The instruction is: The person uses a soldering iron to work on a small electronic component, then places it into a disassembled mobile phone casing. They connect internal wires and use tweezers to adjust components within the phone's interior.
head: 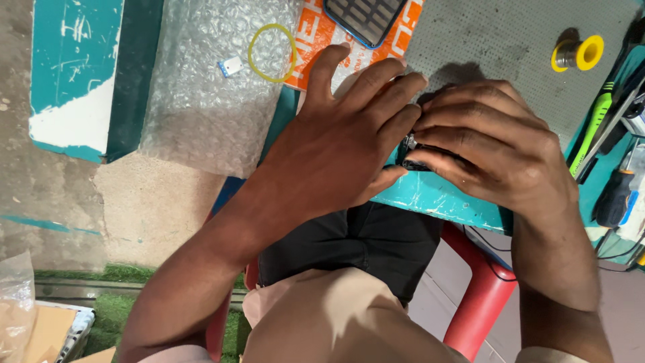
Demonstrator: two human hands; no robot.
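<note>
Black small device (411, 153) pinched between both hands at the teal table edge (430, 198).
Left hand (336, 148) clasping its left side, fingers spread over it; right hand (494, 144) curled tight around its right side. Grey perforated mat (497, 40) behind, yellow solder spool (579, 54) far right, yellow rubber band (272, 52) on bubble wrap (201, 101).

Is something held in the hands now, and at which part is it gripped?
Both hands, left hand and right hand, pinch a small dark object between their fingertips; which part cannot be told.
</note>
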